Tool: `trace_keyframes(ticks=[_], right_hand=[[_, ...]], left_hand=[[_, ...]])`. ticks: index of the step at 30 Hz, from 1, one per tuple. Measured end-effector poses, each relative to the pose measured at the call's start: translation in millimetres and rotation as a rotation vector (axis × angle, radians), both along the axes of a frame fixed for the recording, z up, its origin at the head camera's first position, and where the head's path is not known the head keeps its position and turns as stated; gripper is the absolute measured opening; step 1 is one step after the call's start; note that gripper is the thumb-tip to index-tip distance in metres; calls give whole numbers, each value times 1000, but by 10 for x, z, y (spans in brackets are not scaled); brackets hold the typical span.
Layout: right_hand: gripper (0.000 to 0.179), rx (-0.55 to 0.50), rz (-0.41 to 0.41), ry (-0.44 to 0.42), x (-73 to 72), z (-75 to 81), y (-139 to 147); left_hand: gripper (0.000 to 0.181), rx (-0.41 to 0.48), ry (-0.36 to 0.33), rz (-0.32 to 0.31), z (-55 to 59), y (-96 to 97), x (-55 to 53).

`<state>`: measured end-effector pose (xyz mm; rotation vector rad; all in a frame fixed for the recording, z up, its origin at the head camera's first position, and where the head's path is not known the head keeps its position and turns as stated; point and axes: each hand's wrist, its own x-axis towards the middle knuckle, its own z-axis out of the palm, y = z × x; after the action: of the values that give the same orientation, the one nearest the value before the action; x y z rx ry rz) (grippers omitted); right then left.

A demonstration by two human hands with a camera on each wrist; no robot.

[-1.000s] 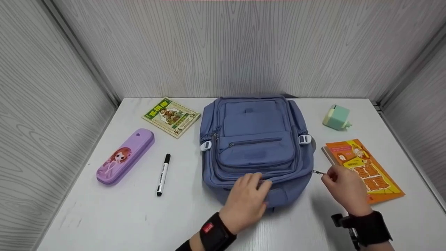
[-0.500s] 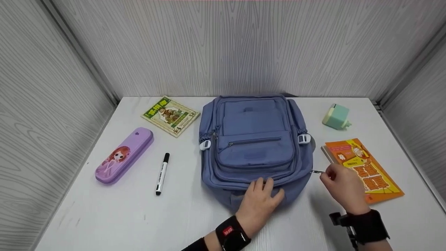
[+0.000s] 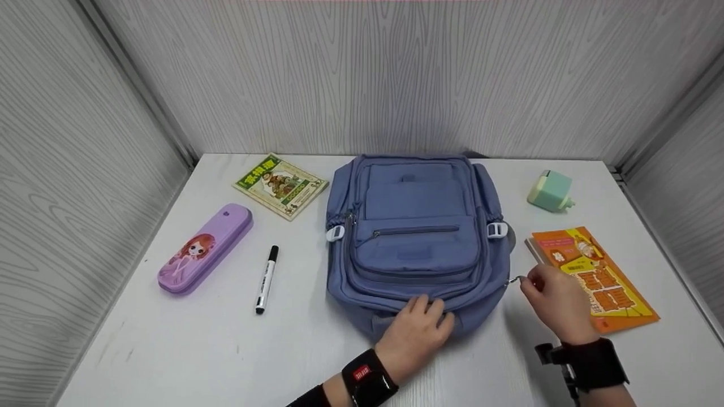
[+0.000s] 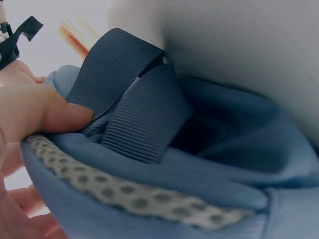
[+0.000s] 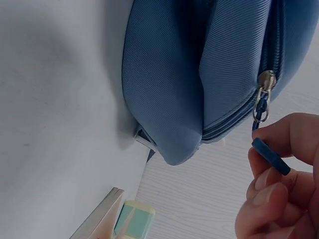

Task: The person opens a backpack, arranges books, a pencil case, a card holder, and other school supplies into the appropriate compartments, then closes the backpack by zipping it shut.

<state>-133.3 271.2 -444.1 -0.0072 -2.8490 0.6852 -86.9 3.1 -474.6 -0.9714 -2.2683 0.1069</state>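
Note:
A blue backpack (image 3: 421, 200) lies front side up on the white table, its near end toward me. My left hand (image 3: 413, 339) grips that end; in the left wrist view the thumb (image 4: 65, 117) presses beside a dark webbing strap (image 4: 149, 114) and the fingers are on the other side of the padded edge. At the bag's right side my right hand (image 3: 560, 305) pinches a blue zipper pull (image 5: 271, 157) between thumb and forefinger. Its cord runs taut to the metal zipper slider (image 5: 266, 80) on the bag's side seam.
An orange book (image 3: 613, 294) lies beneath and beyond my right hand, with a mint-green bottle-shaped item (image 3: 551, 191) behind it. Left of the bag are a purple pencil case (image 3: 206, 249), a marker (image 3: 264, 282) and a green-and-cream booklet (image 3: 281, 186). Panelled walls enclose the table.
My left hand has shifted right and down onto the bag's near end and taken hold there. My right hand stays nearly in place with the zipper pull.

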Motion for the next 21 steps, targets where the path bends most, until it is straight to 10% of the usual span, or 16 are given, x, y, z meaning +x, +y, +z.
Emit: trace_keyframes(ticks=[21], right_hand=[[17, 47, 17, 15, -380, -52, 117]], left_hand=[[14, 59, -82, -131, 13, -230, 24]])
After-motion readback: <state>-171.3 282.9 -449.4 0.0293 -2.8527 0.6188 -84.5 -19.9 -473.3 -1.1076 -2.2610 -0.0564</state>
